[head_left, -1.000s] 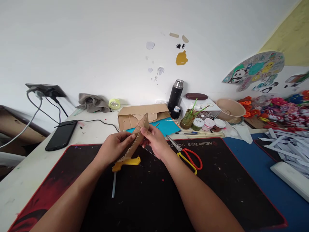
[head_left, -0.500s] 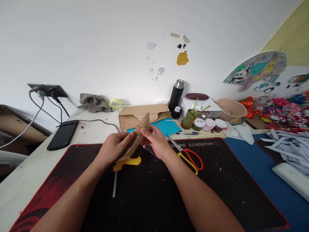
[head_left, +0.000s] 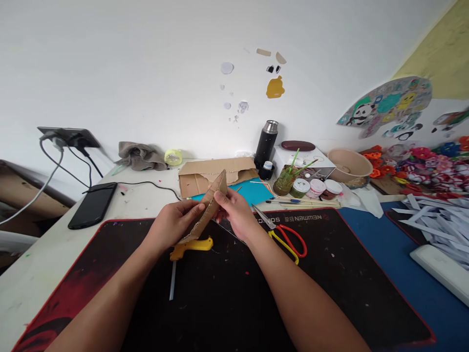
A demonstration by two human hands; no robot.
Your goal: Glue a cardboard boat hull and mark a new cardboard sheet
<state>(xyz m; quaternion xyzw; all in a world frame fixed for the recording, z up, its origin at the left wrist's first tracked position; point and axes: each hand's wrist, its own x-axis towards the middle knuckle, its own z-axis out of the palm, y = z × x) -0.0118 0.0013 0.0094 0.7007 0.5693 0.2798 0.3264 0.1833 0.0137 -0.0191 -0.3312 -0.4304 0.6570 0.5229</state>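
Both my hands hold one folded piece of brown corrugated cardboard (head_left: 212,199) above a black desk mat (head_left: 227,293). My left hand (head_left: 172,224) grips its lower left side with fingers curled round it. My right hand (head_left: 234,211) pinches the upper right edge between thumb and fingers. Just below the cardboard a yellow glue gun (head_left: 192,247) with a clear glue stick lies on the mat.
Red and yellow scissors (head_left: 286,234) lie right of my right hand. Behind are a flat cardboard sheet (head_left: 216,173), teal paper (head_left: 252,191), a black flask (head_left: 266,143), paint jars (head_left: 315,188) and a bowl (head_left: 350,166). A black phone (head_left: 93,205) lies left, white paper strips (head_left: 436,220) right.
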